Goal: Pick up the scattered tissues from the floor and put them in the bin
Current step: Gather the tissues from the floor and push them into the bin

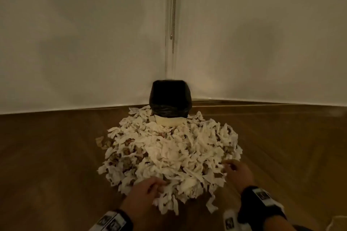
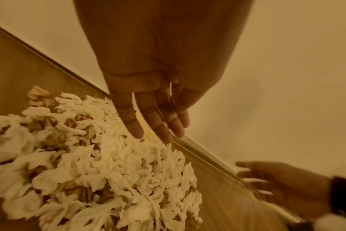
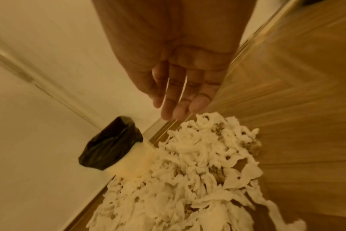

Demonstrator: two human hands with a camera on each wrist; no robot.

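Your left hand (image 1: 148,185) and right hand (image 1: 237,171) sit low in the head view, fingers straight and loosely spread, empty, at the near edge of the tissues (image 1: 169,154). That heap fills the frame's centre on the wooden floor (image 1: 47,155), running up to the bin (image 1: 170,103) in the corner, whose black liner (image 3: 111,145) drapes its rim. Scoop too much and loose shreds will likely spill from between your palms; bumping the light bin could tip it.
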